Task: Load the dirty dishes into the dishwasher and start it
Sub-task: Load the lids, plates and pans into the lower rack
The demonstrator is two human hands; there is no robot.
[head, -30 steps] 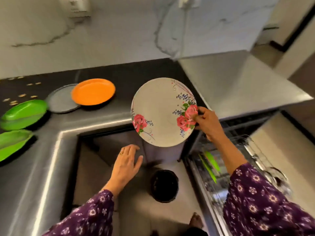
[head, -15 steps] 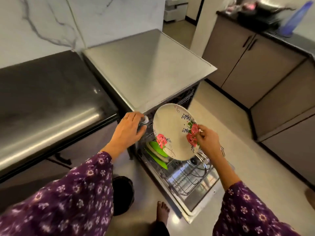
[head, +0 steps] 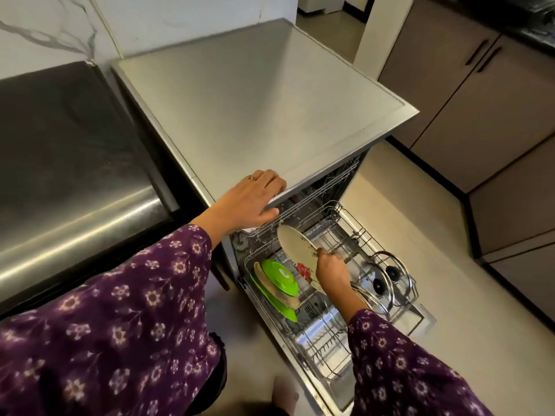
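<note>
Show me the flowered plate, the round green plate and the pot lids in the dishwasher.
flowered plate (head: 297,247): head view, on its cream face.
round green plate (head: 279,276): head view, on its raised centre.
pot lids (head: 392,270): head view, on the black knob of one lid.

Nothing readable anywhere, tbh. No legible lettering, brand, number or sign to make out.
</note>
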